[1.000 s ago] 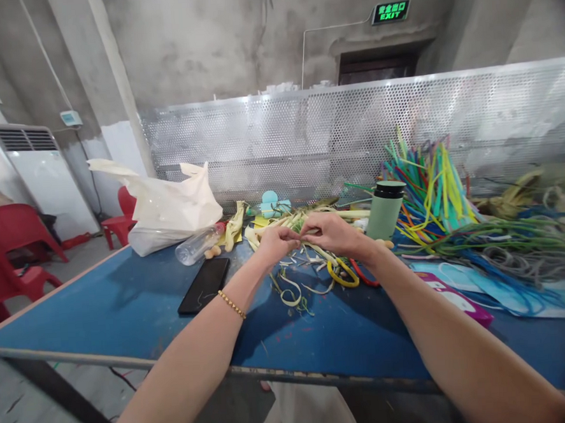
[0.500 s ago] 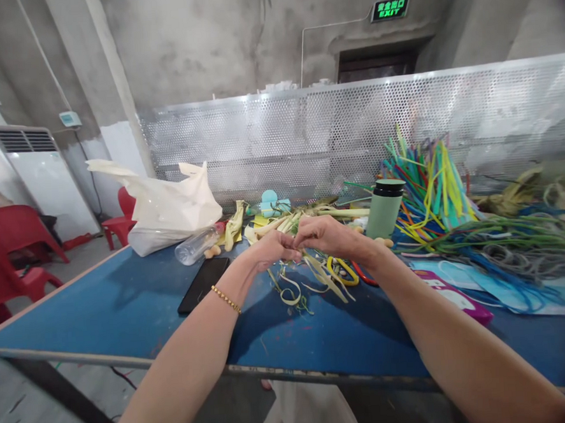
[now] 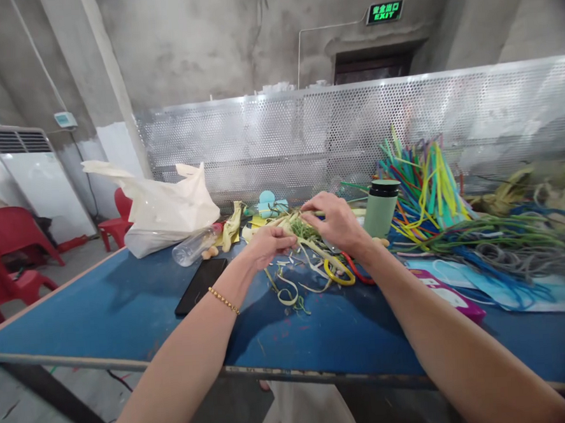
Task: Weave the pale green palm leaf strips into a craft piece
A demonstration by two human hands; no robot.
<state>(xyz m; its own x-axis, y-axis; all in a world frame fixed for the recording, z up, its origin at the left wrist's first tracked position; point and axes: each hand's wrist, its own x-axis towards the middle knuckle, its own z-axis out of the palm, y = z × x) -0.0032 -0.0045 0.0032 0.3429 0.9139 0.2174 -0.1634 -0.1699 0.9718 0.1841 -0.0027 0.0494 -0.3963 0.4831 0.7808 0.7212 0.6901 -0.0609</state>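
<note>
Thumb and fingers of my left hand (image 3: 271, 245) are pinched together on a pale yellow-green plant strip (image 3: 316, 244), which slants down to the right. Just right of it, my right hand (image 3: 338, 221) hovers with thumb and fingers apart over thin green strands (image 3: 299, 226) and pale stalks. Curled strips (image 3: 287, 295) and small scraps lie on the blue table below the hands. A yellow loop (image 3: 338, 272) and a red loop (image 3: 358, 272), looking like handles, rest under my right wrist. My fingers partly hide the heap of stalks.
Left of my hands lie a black phone (image 3: 200, 287), a clear plastic bottle (image 3: 196, 245) and a white plastic bag (image 3: 167, 206). To the right stand a green cup with a black band (image 3: 382, 215) and colourful strips (image 3: 434, 183). A purple packet (image 3: 455, 296) lies near coiled cords (image 3: 500, 255).
My hands, close together half a second ago, have drawn apart. The right hand has moved up and right with its fingers opened; the left stays pinched.
</note>
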